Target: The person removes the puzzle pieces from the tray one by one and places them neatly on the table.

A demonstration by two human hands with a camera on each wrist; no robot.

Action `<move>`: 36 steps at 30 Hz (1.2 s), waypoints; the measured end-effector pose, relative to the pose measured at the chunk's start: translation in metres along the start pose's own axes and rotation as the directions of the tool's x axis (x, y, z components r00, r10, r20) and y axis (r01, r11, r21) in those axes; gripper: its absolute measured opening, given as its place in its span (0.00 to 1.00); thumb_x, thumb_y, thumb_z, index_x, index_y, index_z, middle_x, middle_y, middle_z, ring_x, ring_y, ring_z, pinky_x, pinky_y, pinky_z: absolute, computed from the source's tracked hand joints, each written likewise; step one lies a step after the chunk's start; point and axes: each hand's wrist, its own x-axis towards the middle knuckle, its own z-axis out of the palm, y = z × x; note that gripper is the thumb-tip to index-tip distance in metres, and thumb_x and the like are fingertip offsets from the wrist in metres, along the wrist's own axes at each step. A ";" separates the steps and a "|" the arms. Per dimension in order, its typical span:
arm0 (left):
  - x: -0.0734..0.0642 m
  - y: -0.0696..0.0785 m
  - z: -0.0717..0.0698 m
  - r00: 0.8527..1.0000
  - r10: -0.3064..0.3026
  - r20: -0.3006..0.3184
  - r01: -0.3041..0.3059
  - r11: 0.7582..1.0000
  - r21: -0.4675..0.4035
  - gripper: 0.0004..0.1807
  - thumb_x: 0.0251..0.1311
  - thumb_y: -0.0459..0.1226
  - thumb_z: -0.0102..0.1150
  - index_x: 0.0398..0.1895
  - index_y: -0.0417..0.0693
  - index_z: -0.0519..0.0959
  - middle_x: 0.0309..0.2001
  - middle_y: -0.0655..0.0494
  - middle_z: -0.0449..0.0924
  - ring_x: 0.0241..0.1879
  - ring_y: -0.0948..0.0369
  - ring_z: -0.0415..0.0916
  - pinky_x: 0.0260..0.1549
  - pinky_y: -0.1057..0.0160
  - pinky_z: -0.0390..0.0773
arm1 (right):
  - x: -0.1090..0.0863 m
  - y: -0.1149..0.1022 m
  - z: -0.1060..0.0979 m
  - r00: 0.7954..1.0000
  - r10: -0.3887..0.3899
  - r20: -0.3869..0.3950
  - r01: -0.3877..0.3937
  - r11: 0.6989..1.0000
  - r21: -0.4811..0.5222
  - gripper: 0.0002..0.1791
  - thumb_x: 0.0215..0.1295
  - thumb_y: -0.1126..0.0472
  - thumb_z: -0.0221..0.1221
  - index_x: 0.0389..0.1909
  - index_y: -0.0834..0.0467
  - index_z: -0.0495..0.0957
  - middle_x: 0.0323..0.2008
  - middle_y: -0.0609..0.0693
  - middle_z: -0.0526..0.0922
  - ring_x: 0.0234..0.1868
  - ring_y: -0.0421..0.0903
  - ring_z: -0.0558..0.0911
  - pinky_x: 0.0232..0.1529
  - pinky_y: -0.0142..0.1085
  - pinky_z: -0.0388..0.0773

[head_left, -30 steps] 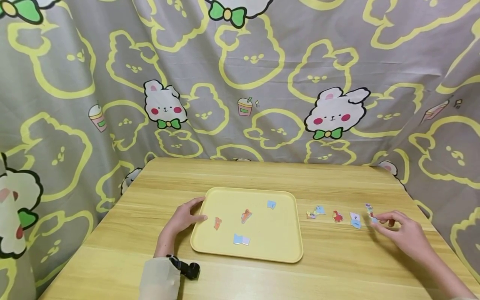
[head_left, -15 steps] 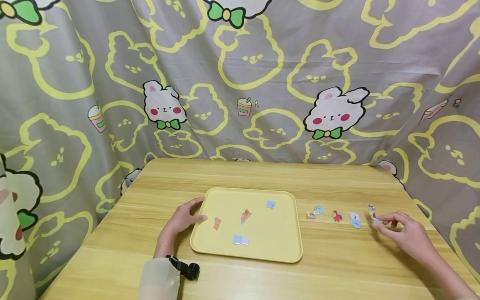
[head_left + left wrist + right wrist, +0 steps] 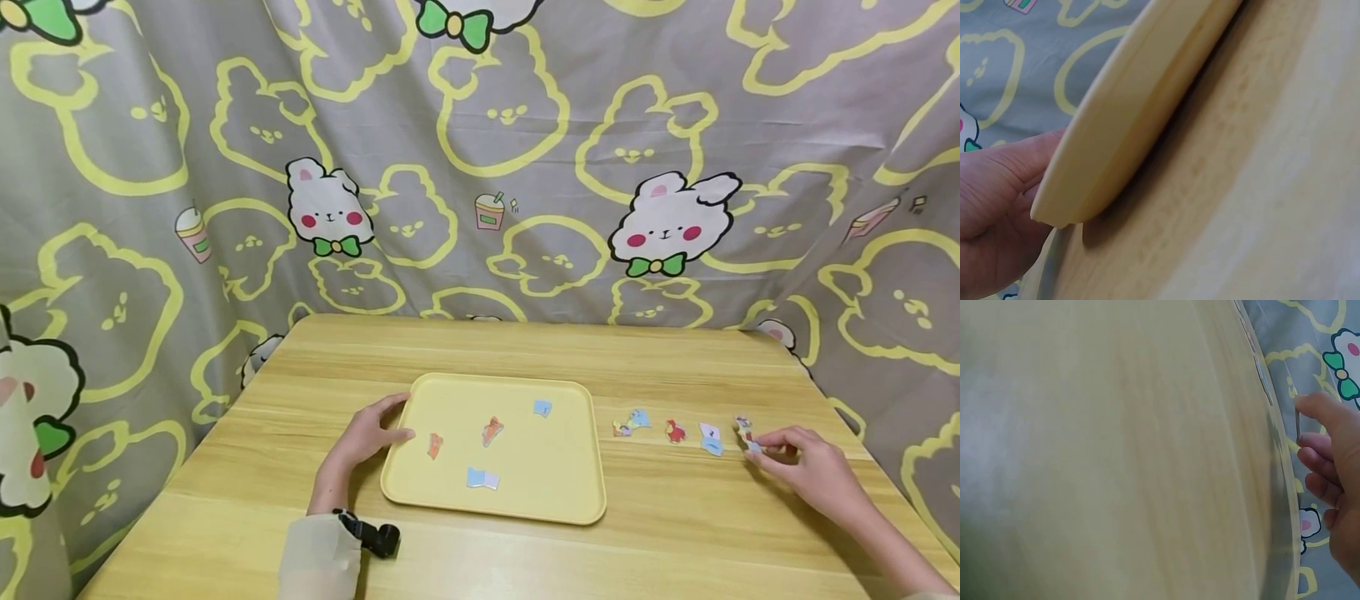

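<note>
My left hand (image 3: 371, 432) grips the left edge of a yellow tray (image 3: 592, 500), with the thumb over its rim. In the left wrist view, the fingers (image 3: 1029, 153) meet the end of the tray (image 3: 1107, 112). At the right of the table, my right hand (image 3: 813, 467) pinches a small multicoloured puzzle piece (image 3: 742, 425) by its lower end. From the right wrist, this puzzle piece (image 3: 1298, 423) shows edge-on between thumb and fingers. Beside it lie a lilac-and-blue piece (image 3: 710, 439), a red piece (image 3: 676, 431) and a blue-and-yellow cluster (image 3: 637, 419).
Inside the tray are two orange pieces, one a narrow piece (image 3: 435, 446) and the other a longer piece (image 3: 492, 431). A blue piece (image 3: 542, 408) and a blue-and-lilac pair (image 3: 482, 478) lie there too. A patterned curtain (image 3: 525, 167) hangs behind the wooden table (image 3: 480, 346).
My right hand has moved slightly toward me and to the right with the multicoloured puzzle piece. The left hand and the tray stay where they were.
</note>
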 end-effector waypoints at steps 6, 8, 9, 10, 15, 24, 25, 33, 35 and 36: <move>0.001 0.000 0.000 1.000 0.005 0.000 -0.005 1.000 0.003 0.37 0.59 0.40 0.67 0.71 0.46 0.65 0.72 0.39 0.62 0.74 0.39 0.55 0.72 0.39 0.58 | 0.001 0.001 0.001 0.999 -0.038 0.003 0.038 0.999 -0.039 0.09 0.49 0.58 0.74 0.29 0.54 0.85 0.25 0.41 0.79 0.26 0.22 0.67 0.23 0.23 0.66; 0.001 0.000 0.000 1.000 0.005 0.000 -0.005 1.000 0.005 0.37 0.59 0.40 0.67 0.72 0.46 0.65 0.72 0.39 0.62 0.74 0.39 0.55 0.72 0.39 0.58 | 0.002 0.001 0.002 0.998 -0.067 -0.011 0.067 0.996 -0.052 0.09 0.47 0.59 0.75 0.27 0.53 0.84 0.24 0.37 0.77 0.25 0.23 0.66 0.23 0.24 0.65; 0.001 0.000 0.000 1.000 0.005 -0.001 -0.005 1.000 0.006 0.37 0.59 0.40 0.67 0.72 0.46 0.65 0.72 0.39 0.62 0.74 0.39 0.55 0.72 0.39 0.58 | 0.002 0.001 0.002 0.996 -0.083 -0.018 0.082 0.995 -0.060 0.09 0.46 0.59 0.75 0.26 0.52 0.84 0.23 0.35 0.76 0.24 0.23 0.66 0.22 0.24 0.64; 0.001 0.000 0.000 1.000 0.005 -0.001 -0.005 1.000 0.005 0.37 0.59 0.40 0.67 0.72 0.46 0.65 0.72 0.39 0.62 0.74 0.40 0.55 0.72 0.40 0.58 | 0.003 0.001 0.002 0.995 -0.096 -0.023 0.095 0.993 -0.069 0.09 0.46 0.59 0.75 0.25 0.51 0.84 0.22 0.33 0.75 0.24 0.24 0.66 0.22 0.25 0.64; 0.001 0.001 0.000 1.000 0.007 -0.003 -0.007 1.000 0.002 0.38 0.59 0.41 0.67 0.72 0.46 0.65 0.72 0.39 0.62 0.74 0.40 0.54 0.72 0.40 0.58 | 0.003 0.001 0.003 0.992 -0.127 -0.018 0.124 0.985 -0.118 0.09 0.45 0.57 0.75 0.23 0.49 0.82 0.21 0.31 0.72 0.23 0.24 0.64 0.22 0.28 0.63; 0.001 0.001 -0.001 1.000 0.018 0.000 -0.018 1.000 0.008 0.37 0.59 0.41 0.67 0.72 0.46 0.65 0.72 0.39 0.62 0.74 0.40 0.55 0.72 0.40 0.58 | 0.006 -0.003 0.001 0.994 -0.105 0.041 0.112 0.972 -0.205 0.10 0.46 0.52 0.74 0.25 0.51 0.84 0.24 0.39 0.78 0.25 0.26 0.69 0.29 0.33 0.57; 0.000 0.001 -0.001 1.000 0.017 0.000 -0.017 1.000 0.008 0.37 0.59 0.41 0.67 0.72 0.47 0.65 0.72 0.39 0.62 0.74 0.40 0.55 0.72 0.40 0.58 | 0.006 -0.003 0.000 0.993 -0.103 0.049 0.112 0.971 -0.214 0.10 0.46 0.52 0.74 0.26 0.51 0.84 0.25 0.40 0.79 0.25 0.28 0.70 0.29 0.34 0.56; -0.001 0.000 -0.002 1.000 0.020 0.010 -0.020 1.000 0.013 0.38 0.60 0.42 0.67 0.72 0.46 0.65 0.73 0.39 0.62 0.74 0.39 0.54 0.72 0.38 0.58 | 0.006 -0.005 -0.001 0.993 -0.091 0.072 0.106 0.965 -0.241 0.13 0.47 0.49 0.74 0.28 0.52 0.85 0.27 0.44 0.82 0.27 0.40 0.75 0.29 0.34 0.55; -0.001 -0.001 -0.001 1.000 0.013 0.010 -0.013 1.000 0.006 0.38 0.59 0.42 0.67 0.72 0.47 0.65 0.73 0.39 0.61 0.74 0.39 0.53 0.72 0.39 0.57 | 0.006 -0.005 -0.002 0.993 -0.089 0.078 0.105 0.965 -0.241 0.15 0.48 0.47 0.74 0.29 0.53 0.85 0.28 0.45 0.82 0.27 0.41 0.76 0.30 0.34 0.55; -0.001 -0.002 -0.001 1.000 0.011 0.011 -0.011 1.000 0.002 0.38 0.59 0.41 0.67 0.72 0.47 0.65 0.73 0.39 0.61 0.74 0.39 0.53 0.72 0.39 0.57 | 0.006 -0.004 -0.001 0.993 -0.092 0.076 0.108 0.963 -0.246 0.16 0.47 0.47 0.74 0.29 0.53 0.85 0.28 0.45 0.82 0.27 0.41 0.76 0.29 0.34 0.55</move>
